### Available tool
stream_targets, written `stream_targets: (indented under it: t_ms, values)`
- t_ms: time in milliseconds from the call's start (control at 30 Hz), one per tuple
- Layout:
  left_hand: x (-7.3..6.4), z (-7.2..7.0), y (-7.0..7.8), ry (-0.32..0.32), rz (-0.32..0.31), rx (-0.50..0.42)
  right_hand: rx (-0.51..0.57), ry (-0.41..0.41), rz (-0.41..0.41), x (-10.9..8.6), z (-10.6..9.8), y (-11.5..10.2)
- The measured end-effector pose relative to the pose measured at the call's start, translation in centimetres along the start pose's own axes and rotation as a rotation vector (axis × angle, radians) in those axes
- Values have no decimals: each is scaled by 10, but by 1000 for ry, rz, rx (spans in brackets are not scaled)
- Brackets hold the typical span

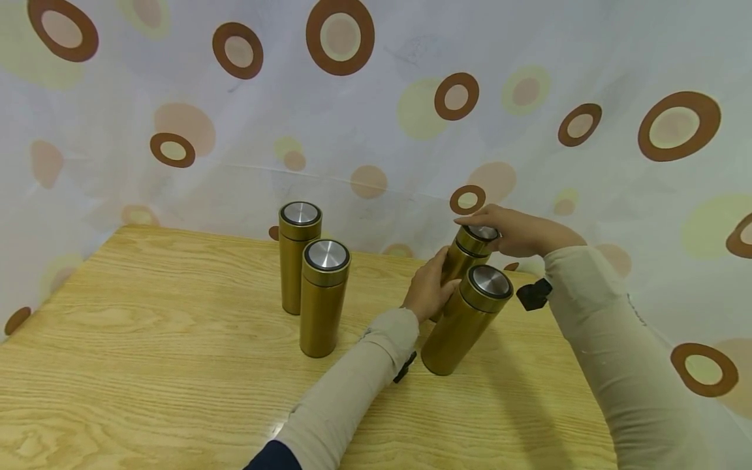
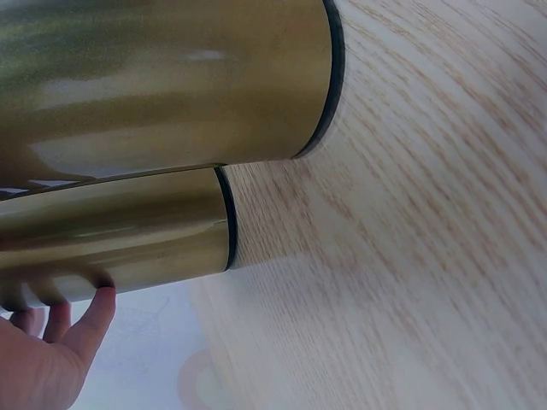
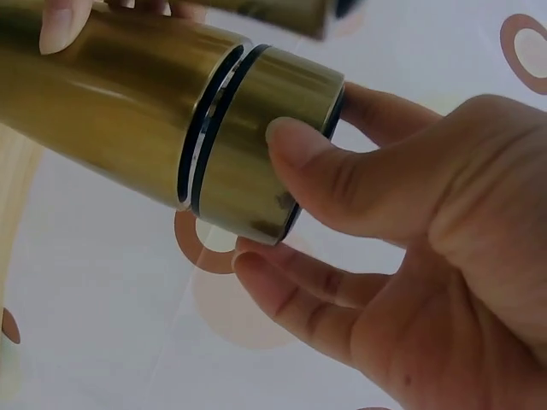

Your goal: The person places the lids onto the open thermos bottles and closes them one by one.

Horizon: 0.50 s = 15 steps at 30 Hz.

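Observation:
Toward the back right of the table stands a gold thermos flask (image 1: 466,260). My left hand (image 1: 427,287) grips its body from the left, and the fingers (image 2: 92,329) curl against the side. At the top, my right hand (image 1: 519,232) holds the lid (image 3: 265,145), thumb on one side and fingers round the other. A thin silver line shows between dark rings where lid meets body (image 3: 102,94); how loose the lid is, I cannot tell. Directly in front stands a second gold flask (image 1: 464,329), lid on, partly hiding the held one.
Two more gold flasks stand upright left of my hands, a nearer one (image 1: 324,313) and one behind it (image 1: 290,274), both with silver-topped lids. They rest on a wood-grain table (image 1: 176,365). A white sheet with brown rings (image 1: 376,130) hangs behind the table's back edge.

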<state>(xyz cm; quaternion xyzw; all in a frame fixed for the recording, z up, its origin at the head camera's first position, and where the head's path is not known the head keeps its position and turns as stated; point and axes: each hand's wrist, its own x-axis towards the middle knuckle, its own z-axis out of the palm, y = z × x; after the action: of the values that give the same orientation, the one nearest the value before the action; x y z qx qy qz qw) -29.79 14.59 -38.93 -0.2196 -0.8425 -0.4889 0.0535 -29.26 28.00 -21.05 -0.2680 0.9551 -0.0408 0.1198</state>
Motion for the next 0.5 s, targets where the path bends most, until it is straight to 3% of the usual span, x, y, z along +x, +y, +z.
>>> stream_targets:
  t_ms: [267, 400, 500]
  values:
    - [0, 0, 1, -12, -9, -4, -41, -37, 68, 1, -1, 1]
    - [1, 0, 1, -10, -7, -1, -77, 0, 112, 3, 1, 5]
    - [0, 0, 1, -6, -4, 0, -69, 51, 189, 6, 5, 7]
